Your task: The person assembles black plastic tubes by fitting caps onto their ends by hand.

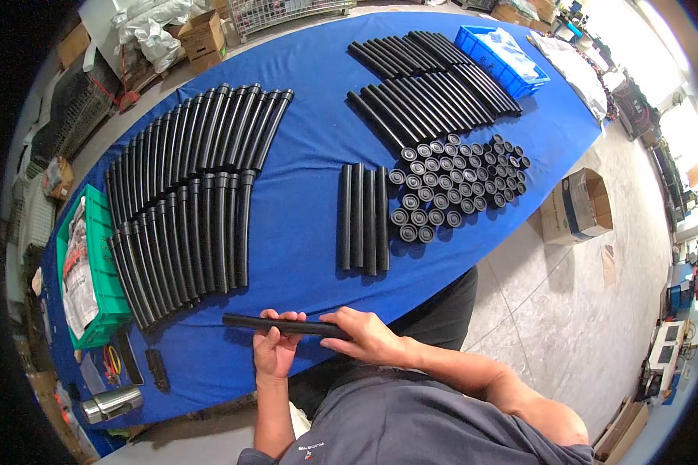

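Note:
A black tube lies level across both hands above the table's near edge. My left hand grips it near the middle, fingers curled around it from below. The tube's right end is covered by my right hand, whose fingers close over it, so I cannot see whether a cap sits there. Beyond the hands, several loose black tubes lie side by side. Just right of them stand many round black caps in a cluster. Rows of tubes with thicker collar ends fill the left side.
More plain tubes lie in rows at the far right, beside a blue crate. A green crate stands at the left edge, with scissors and a metal cylinder nearby. A cardboard box sits on the floor.

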### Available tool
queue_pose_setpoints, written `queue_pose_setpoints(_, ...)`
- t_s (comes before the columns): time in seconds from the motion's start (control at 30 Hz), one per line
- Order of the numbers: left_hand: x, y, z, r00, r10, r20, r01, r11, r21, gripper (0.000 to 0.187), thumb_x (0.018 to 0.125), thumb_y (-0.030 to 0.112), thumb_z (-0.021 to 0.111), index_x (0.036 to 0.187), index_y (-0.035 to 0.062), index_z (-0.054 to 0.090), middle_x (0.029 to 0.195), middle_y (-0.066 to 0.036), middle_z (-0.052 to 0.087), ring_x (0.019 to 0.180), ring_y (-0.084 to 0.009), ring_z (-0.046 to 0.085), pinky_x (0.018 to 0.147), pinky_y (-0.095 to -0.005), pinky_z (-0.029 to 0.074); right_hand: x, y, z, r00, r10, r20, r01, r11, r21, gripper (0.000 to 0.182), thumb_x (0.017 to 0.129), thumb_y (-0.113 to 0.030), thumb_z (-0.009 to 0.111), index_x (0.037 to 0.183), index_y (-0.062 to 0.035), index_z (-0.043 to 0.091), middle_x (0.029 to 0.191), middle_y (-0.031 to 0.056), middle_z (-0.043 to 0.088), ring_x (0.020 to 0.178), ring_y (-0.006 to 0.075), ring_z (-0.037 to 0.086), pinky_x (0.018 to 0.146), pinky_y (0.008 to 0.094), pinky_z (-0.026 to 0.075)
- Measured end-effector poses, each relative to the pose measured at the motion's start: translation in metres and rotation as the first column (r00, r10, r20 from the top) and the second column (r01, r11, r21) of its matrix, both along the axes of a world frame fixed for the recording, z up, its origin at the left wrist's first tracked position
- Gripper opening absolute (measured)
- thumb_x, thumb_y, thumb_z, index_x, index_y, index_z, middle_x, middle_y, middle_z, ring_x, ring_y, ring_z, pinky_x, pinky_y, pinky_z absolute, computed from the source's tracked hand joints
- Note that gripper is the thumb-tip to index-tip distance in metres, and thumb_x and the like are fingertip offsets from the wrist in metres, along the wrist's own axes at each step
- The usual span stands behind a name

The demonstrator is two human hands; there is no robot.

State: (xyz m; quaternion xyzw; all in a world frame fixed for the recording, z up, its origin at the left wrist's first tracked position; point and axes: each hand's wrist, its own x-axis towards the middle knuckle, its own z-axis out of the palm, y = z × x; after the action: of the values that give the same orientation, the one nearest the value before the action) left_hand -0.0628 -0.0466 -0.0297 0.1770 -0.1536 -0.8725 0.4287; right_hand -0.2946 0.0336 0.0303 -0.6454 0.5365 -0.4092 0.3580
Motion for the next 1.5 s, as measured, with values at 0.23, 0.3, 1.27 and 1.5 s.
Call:
queue_pose_setpoints(0.23,-0.001,0.001,0.005,0.997,0.01,0.075,-0.012,1.0,0.022,0.037,0.094,0.012,0.075,0.124,0.0068,0.055,0.125,-0.024,0.068,0.123,-0.0406,0.064,0.104,-0.0537,0.057,0.002,-0.001,-0.005,0.991,0.01,-0.137,-0.033,0.986,-0.163,0.04,0.092,-0.016,0.074,0.127,-0.0009,0.06,0.104,0.0202,0.064,0.091,0.0399,0.067,0.076,0.047,0.058)
queue_pose_setpoints(0.3,-0.003,0.001,0.004,0.998,0.008,0.057,-0.008,1.0,0.0,0.037,0.094,0.013,0.075,0.125,0.007,0.054,0.125,-0.023,0.068,0.124,-0.0405,0.064,0.104,-0.0535,0.057,-0.001,-0.002,0.0,1.0,0.025,-0.013,-0.025,1.0,-0.007,0.041,0.093,-0.019,0.074,0.126,0.0006,0.061,0.101,0.0217,0.064,0.092,0.0393,0.068,0.074,0.0455,0.058)
queue_pose_setpoints(1.27,-0.007,0.001,0.004,0.999,-0.009,0.043,0.008,1.0,0.018,0.031,0.096,0.008,0.071,0.125,0.0065,0.058,0.129,-0.025,0.067,0.128,-0.0434,0.061,0.108,-0.0559,0.054,-0.009,-0.006,0.007,0.999,0.023,-0.022,-0.018,0.983,0.181,0.045,0.091,-0.019,0.078,0.129,-0.0012,0.063,0.101,0.0205,0.067,0.089,0.037,0.071,0.068,0.042,0.058)
queue_pose_setpoints(1.5,-0.002,0.001,0.002,1.0,-0.025,0.015,0.025,1.0,0.003,0.031,0.097,0.007,0.07,0.125,0.0069,0.059,0.129,-0.025,0.067,0.128,-0.043,0.061,0.108,-0.0561,0.053,-0.009,-0.015,0.034,0.937,-0.089,0.339,-0.162,0.749,0.643,0.04,0.09,-0.014,0.076,0.125,-0.0006,0.062,0.1,0.0205,0.065,0.087,0.0397,0.069,0.071,0.0462,0.059)
